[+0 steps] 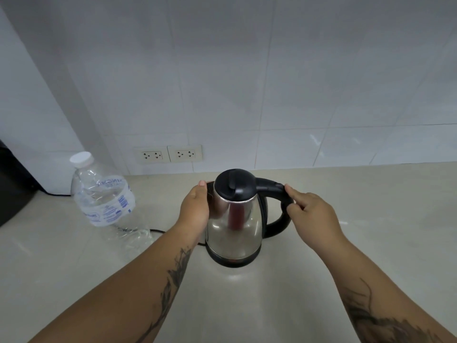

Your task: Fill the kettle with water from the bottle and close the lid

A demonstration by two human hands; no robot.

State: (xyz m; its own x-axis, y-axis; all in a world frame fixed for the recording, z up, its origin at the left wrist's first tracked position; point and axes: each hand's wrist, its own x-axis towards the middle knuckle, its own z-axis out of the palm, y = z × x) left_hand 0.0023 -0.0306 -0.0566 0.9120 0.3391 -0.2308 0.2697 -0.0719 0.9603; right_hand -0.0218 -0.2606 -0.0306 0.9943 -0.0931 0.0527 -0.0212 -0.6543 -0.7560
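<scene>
Squarely at the middle of the pale tabletop (346,206) stood the steel kettle (233,219) on its black base, its black lid (233,184) shut down over the top. Its black handle (279,209) curved out toward 3 o'clock. The left hand (195,206) lay flat against the kettle's side at 9 o'clock, fingers extended along the metal, an open grip that pressed rather than clasped. The right hand (309,211) met the handle at 3 o'clock, forefinger laid along its top and the other fingers curled at its outer edge; whether that grip had fully closed around the handle I cannot tell. Both forearms bore dark tattoos.

The clear plastic bottle (103,194), white cap on, stood well apart from the kettle at 9 o'clock, leaning in the wide-angle view. A black cord (158,230) ran across the tabletop between them. Two wall sockets (168,153) sat in the white tiles at 11 o'clock.
</scene>
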